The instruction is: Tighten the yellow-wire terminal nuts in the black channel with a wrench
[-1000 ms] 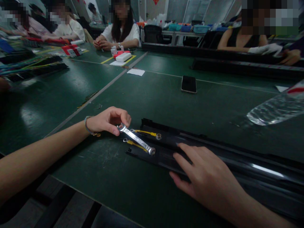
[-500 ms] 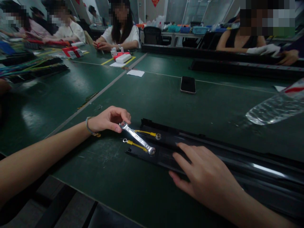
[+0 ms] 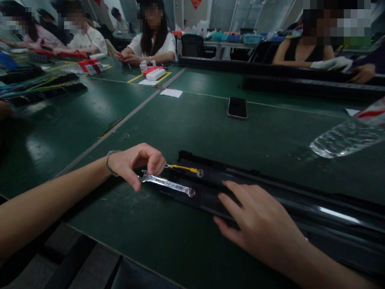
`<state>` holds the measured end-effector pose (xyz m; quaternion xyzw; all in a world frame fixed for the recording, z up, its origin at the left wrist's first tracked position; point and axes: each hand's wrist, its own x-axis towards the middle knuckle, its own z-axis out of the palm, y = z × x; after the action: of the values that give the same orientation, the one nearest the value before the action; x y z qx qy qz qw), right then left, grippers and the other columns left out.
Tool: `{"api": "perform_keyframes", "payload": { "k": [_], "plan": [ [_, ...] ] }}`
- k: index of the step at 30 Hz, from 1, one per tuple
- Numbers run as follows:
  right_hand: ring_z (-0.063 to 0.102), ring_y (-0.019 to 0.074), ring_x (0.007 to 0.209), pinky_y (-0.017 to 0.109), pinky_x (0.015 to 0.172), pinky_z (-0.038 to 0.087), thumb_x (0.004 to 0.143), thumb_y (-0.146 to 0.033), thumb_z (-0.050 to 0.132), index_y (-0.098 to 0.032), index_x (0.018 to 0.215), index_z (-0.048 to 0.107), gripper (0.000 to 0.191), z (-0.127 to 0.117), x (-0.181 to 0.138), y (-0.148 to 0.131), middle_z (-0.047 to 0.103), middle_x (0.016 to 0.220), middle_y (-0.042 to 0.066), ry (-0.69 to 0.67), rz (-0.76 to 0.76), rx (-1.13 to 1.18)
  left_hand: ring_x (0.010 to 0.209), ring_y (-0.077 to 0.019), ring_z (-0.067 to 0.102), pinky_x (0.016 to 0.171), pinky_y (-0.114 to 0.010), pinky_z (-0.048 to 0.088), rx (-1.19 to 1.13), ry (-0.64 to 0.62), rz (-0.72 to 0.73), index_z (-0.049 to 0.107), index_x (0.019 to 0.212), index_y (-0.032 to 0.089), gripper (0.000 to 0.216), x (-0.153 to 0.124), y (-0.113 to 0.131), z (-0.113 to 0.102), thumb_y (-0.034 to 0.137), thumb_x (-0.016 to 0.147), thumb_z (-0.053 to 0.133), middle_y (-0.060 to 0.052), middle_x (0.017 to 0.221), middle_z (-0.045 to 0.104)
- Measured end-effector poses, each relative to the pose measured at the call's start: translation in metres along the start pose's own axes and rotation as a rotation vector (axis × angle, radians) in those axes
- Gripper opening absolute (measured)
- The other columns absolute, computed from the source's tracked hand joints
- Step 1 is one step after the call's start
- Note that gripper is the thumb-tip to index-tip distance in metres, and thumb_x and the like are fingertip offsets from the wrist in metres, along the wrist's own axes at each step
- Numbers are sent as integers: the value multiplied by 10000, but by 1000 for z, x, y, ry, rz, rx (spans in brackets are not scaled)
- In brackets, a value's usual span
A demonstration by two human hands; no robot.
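My left hand (image 3: 136, 164) pinches the open end of a shiny silver combination wrench (image 3: 168, 184) between thumb and fingers. The wrench's other end sits on a fastener (image 3: 193, 192) near the left end of a long black channel-shaped part (image 3: 255, 182). My right hand (image 3: 255, 220) lies over the channel's near side, fingers spread and stretched out, thumb by the front edge. A yellow wire (image 3: 183, 167) with ring terminals is attached at a second fastener (image 3: 200, 173) behind the wrench. Another yellow wire is almost wholly hidden beneath the wrench.
On the green table (image 3: 192, 128) lie a phone (image 3: 237, 107), a paper slip (image 3: 171, 93) and a clear plastic bottle (image 3: 345, 136) on its side. Long black parts (image 3: 300, 86) lie at the back right. Bundled wires (image 3: 42, 86) are at left. Several people sit across the table.
My left hand has swung the wrench's held end toward me and to the left, pivoting about the fastener. The wrench now covers the nearer yellow wire. My right hand has stayed put.
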<state>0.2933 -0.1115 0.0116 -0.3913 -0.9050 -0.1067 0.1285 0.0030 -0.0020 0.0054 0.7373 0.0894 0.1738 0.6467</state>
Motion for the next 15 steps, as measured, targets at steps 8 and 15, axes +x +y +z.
{"api": "perform_keyframes", "payload": {
  "k": [8, 15],
  "plan": [
    [541, 219, 749, 336, 636, 418, 731, -307, 504, -148, 818, 637, 225, 1, 0, 1, 616, 942, 141, -4, 1, 2, 599, -138, 478, 600, -292, 402, 18, -51, -18, 494, 680, 184, 297, 1, 4, 5, 155, 540, 754, 16, 610, 489],
    [540, 214, 732, 334, 625, 416, 727, -303, 508, -151, 808, 632, 213, 0, -1, 1, 616, 914, 134, 4, 3, 5, 588, -140, 486, 586, -286, 406, 24, -14, -22, 513, 681, 185, 274, 1, 2, 2, 205, 554, 755, 11, 597, 493]
  ]
}}
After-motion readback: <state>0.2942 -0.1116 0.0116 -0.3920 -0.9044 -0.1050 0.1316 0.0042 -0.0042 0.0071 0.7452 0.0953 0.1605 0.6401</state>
